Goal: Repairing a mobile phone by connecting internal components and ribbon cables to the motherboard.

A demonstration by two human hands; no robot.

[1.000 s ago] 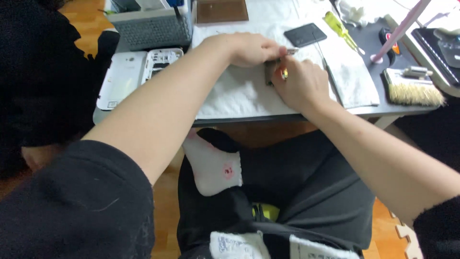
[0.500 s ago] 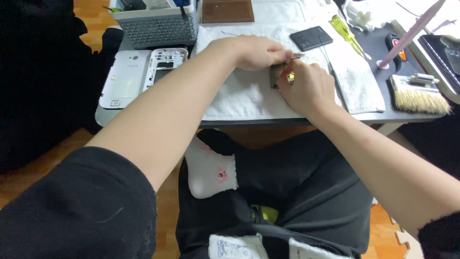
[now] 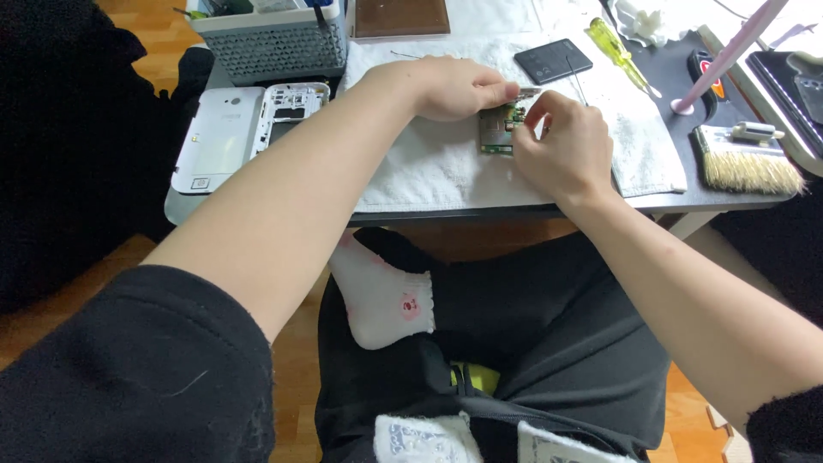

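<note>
Green circuit board (image 3: pixel 497 129), small and rectangular, with dark components on its face: lies on the white terry towel (image 3: pixel 429 163) spread over the grey table (image 3: pixel 729 199), between the two hands, near the towel's front half.

Left hand (image 3: pixel 450 86): reaches in from the left, knuckles up, fingers curled and closed together at the tips over the board's upper edge; it appears to pinch a thin silvery piece (image 3: pixel 530 90) there, though what that piece is cannot be told.

Right hand (image 3: pixel 561 150): rests just right of the board, fingers bent inward and touching its right edge; whether it grips a tool cannot be told, as the fingertips hide the spot.

White phone back cover (image 3: pixel 210 141): flat on the table's left end, well apart from the hands.

White inner phone frame (image 3: pixel 287 107): just beside the cover, on its right, with openings showing.

Black flat rectangular battery (image 3: pixel 553 60): on the towel beyond the hands.

Yellow-green transparent-handled screwdriver (image 3: pixel 621 56): lying slantwise right of the battery.

Straw-bristled hand brush (image 3: pixel 746 167): on the table's right end, bristles toward the front edge.

Pink stick on a round base (image 3: pixel 724 60): leaning, behind the brush.

Grey perforated box (image 3: pixel 270 43): at the far left of the table, behind the phone parts.

Brown flat panel (image 3: pixel 401 17): at the far edge, right of the box.
</note>
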